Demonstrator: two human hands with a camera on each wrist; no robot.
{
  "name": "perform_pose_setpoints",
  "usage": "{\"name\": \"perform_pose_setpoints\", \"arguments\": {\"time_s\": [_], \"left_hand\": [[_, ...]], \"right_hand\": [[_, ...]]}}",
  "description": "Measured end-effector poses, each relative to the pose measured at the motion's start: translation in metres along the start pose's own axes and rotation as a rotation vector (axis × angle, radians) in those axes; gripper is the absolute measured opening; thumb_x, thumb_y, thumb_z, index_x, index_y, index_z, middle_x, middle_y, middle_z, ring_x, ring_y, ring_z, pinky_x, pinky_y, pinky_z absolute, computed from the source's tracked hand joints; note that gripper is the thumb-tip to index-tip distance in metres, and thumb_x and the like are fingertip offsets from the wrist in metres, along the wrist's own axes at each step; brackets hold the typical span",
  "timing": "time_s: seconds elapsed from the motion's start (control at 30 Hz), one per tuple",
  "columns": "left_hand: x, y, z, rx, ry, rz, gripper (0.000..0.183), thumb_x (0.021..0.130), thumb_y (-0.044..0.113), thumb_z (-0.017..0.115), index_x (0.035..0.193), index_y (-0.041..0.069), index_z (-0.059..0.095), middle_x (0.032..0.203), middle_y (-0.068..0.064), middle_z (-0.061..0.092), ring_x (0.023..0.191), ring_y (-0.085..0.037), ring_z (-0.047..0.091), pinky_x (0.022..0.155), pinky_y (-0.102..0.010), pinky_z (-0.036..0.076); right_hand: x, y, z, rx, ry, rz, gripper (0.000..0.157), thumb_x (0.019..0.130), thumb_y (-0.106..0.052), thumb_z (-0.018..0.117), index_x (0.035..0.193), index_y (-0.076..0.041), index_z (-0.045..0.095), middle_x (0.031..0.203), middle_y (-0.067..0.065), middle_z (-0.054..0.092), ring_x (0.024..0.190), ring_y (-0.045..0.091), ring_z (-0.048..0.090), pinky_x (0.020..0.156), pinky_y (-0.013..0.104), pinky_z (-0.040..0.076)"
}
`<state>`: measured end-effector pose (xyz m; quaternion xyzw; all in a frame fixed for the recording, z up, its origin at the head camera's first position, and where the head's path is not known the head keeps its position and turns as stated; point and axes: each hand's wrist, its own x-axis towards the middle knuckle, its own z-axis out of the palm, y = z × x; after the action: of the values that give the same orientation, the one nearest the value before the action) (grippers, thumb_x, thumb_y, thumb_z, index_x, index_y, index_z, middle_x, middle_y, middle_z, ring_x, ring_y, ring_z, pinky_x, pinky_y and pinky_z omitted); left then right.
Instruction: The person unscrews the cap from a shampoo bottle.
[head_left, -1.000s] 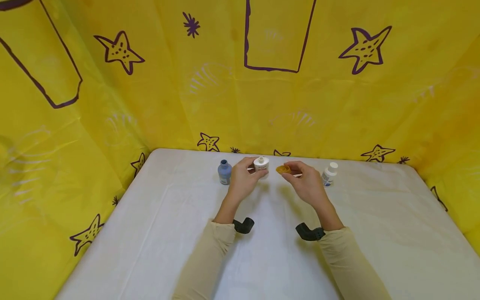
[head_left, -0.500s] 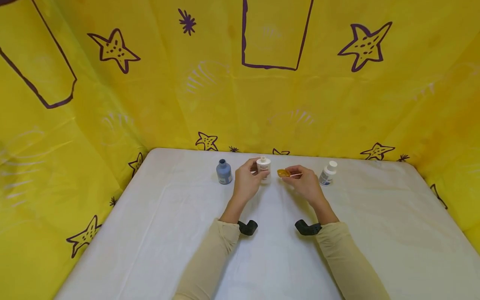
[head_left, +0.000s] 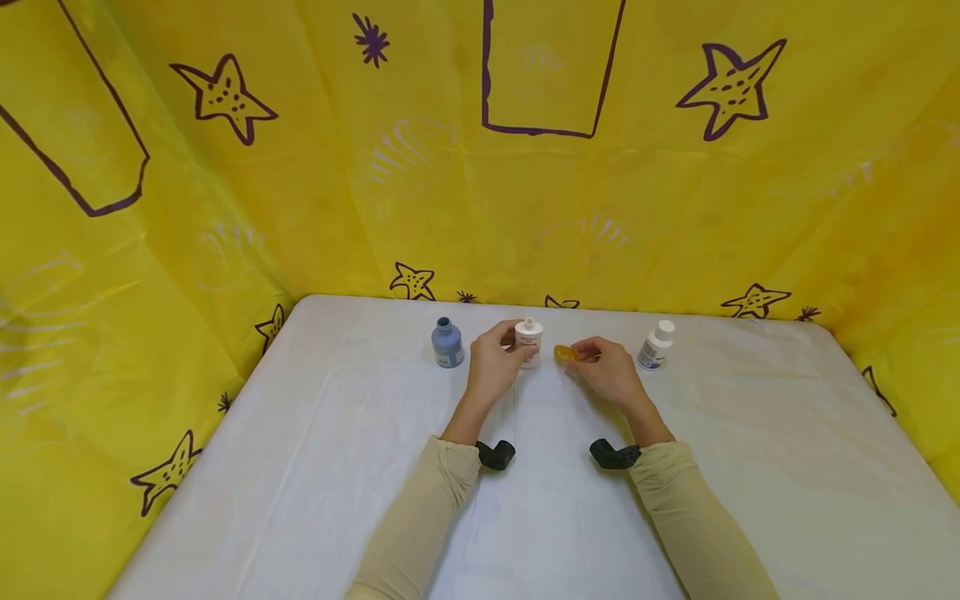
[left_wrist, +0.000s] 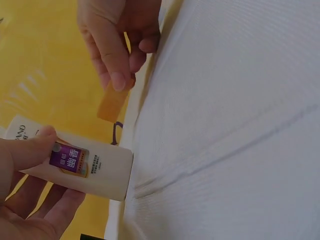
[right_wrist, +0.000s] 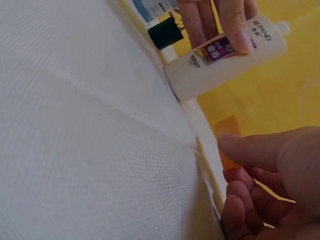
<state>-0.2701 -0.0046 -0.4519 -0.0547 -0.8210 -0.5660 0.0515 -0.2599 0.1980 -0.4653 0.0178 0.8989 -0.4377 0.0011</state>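
Note:
My left hand [head_left: 491,367] grips a white plastic bottle [head_left: 528,336] with a purple label, its narrow neck bare of any cap. The bottle stands upright, its base right at the tabletop in both wrist views. Just to its right, my right hand [head_left: 609,372] pinches an orange cap [head_left: 566,353] between thumb and fingers. Seen side-on in the right wrist view, the orange cap [right_wrist: 228,131] is slightly see-through and held apart from the bottle. Part of the bottle's label [left_wrist: 70,159] is covered by my left thumb.
A blue bottle [head_left: 447,345] with an open dark neck stands left of my left hand. Right of my right hand is a small white bottle [head_left: 657,345] with its white cap on. A white cloth [head_left: 555,517] covers the table, and a yellow patterned curtain [head_left: 465,217] rises behind it.
The white bottle has gone from tilted toward me to upright and lower, slightly rightward. The orange cap has dropped a little and turned in my right fingers.

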Motion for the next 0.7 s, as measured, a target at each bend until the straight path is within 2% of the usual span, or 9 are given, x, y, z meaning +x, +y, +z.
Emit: {"name": "perform_pose_setpoints", "arguments": {"time_s": [0.37,0.7], "left_hand": [[-0.001,-0.0015,0.0023,0.039,-0.023,0.0,0.046,0.088,0.019,0.081,0.131,0.012,0.067,0.121,-0.009,0.074,0.113,-0.023,0.07,0.098,-0.033,0.059],[-0.0016,0.0011,0.0018,0.031,-0.021,-0.028,0.048,0.088,0.019,0.081,0.133,0.015,0.065,0.125,-0.009,0.072,0.119,-0.024,0.067,0.103,-0.037,0.056]], "right_hand": [[0.0009,0.0062,0.0027,-0.061,-0.028,-0.022,0.035,0.089,-0.017,0.079,0.116,0.001,0.067,0.103,0.018,0.07,0.089,0.025,0.063,0.075,0.024,0.048],[0.0002,0.0026,0.0029,-0.06,-0.051,0.001,0.036,0.091,-0.018,0.077,0.12,0.0,0.065,0.108,0.018,0.069,0.094,0.026,0.062,0.081,0.03,0.052]]}}
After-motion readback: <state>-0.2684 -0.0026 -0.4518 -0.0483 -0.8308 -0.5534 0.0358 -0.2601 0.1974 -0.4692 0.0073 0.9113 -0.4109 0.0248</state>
